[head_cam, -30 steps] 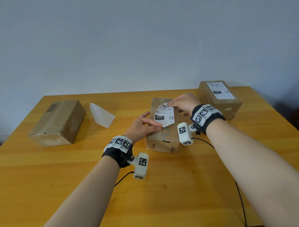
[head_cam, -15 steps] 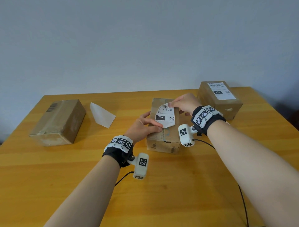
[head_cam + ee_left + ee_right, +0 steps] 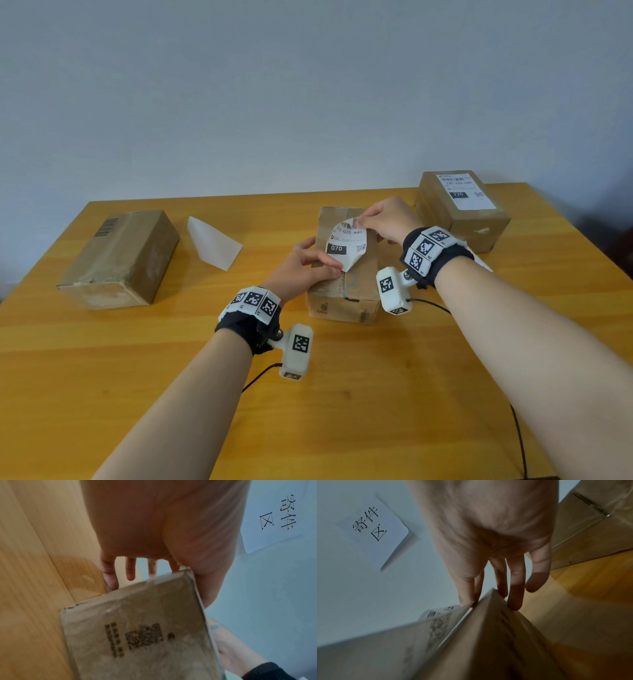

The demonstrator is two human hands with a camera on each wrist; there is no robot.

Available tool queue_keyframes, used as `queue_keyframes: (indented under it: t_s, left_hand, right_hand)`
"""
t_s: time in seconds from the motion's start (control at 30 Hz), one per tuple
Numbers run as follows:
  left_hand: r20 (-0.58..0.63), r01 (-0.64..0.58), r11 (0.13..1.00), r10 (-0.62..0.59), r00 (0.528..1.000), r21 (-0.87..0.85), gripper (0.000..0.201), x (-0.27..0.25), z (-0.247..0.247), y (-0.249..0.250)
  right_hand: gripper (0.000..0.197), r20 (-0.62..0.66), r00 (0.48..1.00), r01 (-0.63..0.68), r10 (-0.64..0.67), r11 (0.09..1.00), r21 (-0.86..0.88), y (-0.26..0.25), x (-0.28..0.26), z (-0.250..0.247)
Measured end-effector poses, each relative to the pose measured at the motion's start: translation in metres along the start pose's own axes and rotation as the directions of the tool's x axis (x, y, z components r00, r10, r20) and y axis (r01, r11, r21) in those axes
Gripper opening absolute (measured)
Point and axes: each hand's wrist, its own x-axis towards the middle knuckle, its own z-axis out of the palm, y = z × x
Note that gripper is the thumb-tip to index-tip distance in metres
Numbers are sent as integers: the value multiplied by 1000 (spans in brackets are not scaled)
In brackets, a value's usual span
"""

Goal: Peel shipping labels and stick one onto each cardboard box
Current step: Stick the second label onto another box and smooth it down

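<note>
1. A glossy wooden bench (image 3: 342,394) with yellow grain carries three brown cardboard boxes.
2. The middle box (image 3: 356,291), a scuffed, taped cuboid, stands at the centre.
3. A white shipping label (image 3: 346,245), printed "070", lies curled on the middle box's top, its lower corner lifted.
4. The left hand (image 3: 301,270) presses the label's 7 o'clock corner; its grip is the thumb laid over the paper, the fingers down the box's side.
5. The right hand (image 3: 383,219) pinches the label's 1 o'clock corner between thumb and finger.
6. At 2 o'clock the labelled box (image 3: 479,222) wears a flat white label.
7. At 9 o'clock sits the plain box (image 3: 120,260), with a backing sheet (image 3: 214,245) just beside it.
</note>
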Motion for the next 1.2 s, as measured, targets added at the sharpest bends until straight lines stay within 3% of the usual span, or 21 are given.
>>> queue_keyframes:
  t_s: [0.13, 0.3, 0.43, 0.57, 0.7, 0.83, 0.93, 1.0, 1.07, 1.2]
  left_hand:
    - [2, -6, 1000, 6, 1000, 1, 15, -2, -1, 0]
    - [13, -18, 1000, 18, 1000, -21, 8, -4, 0, 4]
    - [9, -26, 1000, 26, 1000, -5, 6, -7, -3, 4]
    - [-39, 30, 997, -32, 999, -67, 12, -9, -4, 5]
    - [-110, 101, 994, -105, 988, -41, 6, -13, -4, 12]
    - [-146, 289, 938, -318, 937, -190, 56, -11, -3, 19]
    - [-132, 348, 883, -404, 905, -316, 76, -14, -3, 30]
    - [-131, 361, 856, -433, 892, -370, 74, -17, -5, 35]
    - [-124, 351, 834, -438, 891, -425, 60, -19, -6, 36]
    - [-109, 373, 828, -454, 884, -419, 51, -23, -6, 36]
  right_hand:
    - [47, 6, 999, -31, 31, 999, -41, -2, -2, 0]
    - [80, 124, 990, -64, 73, 996, -69, -2, -4, -2]
    - [92, 192, 975, -110, 117, 993, -46, -3, -4, -5]
    - [93, 249, 954, -166, 167, 986, -27, -6, -9, -8]
    - [80, 304, 914, -299, 268, 952, 61, -7, -15, -3]
    - [62, 377, 882, -359, 282, 921, 151, -10, -24, 6]
    - [87, 350, 896, -355, 273, 915, 193, -18, -36, 8]
    - [96, 338, 911, -304, 235, 937, 169, -21, -41, 7]
    - [96, 354, 912, -285, 207, 941, 184, -22, -45, 6]
    - [74, 369, 921, -222, 126, 948, 229, -27, -52, 2]
